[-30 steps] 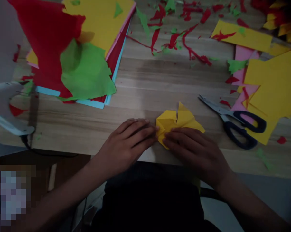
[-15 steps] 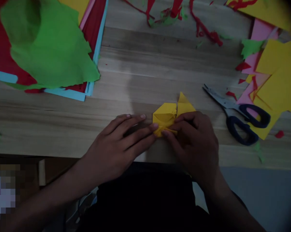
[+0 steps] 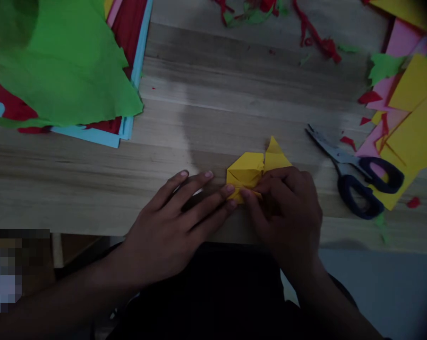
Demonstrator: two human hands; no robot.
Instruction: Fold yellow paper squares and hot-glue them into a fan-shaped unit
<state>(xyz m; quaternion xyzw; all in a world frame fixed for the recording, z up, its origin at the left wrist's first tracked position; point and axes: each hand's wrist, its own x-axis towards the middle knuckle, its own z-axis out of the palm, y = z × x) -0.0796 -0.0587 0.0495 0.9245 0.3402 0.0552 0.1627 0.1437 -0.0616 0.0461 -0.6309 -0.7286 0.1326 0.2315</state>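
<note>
A small folded piece of yellow paper (image 3: 247,165) lies near the table's front edge, with creases across it and a pointed flap standing out at its upper right. My left hand (image 3: 178,222) lies with its fingers spread, two fingertips pressing on the paper's lower left edge. My right hand (image 3: 293,212) pinches the paper's lower right part between thumb and curled fingers. Those fingers hide some of that side. To the right of my right hand lie scissors (image 3: 355,165) with dark blue handles, their blades slightly apart and pointing up left.
A stack of coloured sheets with a torn green sheet (image 3: 79,80) on top lies at the left. Red and green paper scraps (image 3: 320,40) are strewn at the back. Yellow sheets (image 3: 415,123) and pink paper (image 3: 401,40) lie at the right on the wooden table (image 3: 93,179).
The view has shifted slightly. My right thumb has moved a little over the lower fold, which now looks flatter. My left fingertips stay on the paper's lower left edge.
</note>
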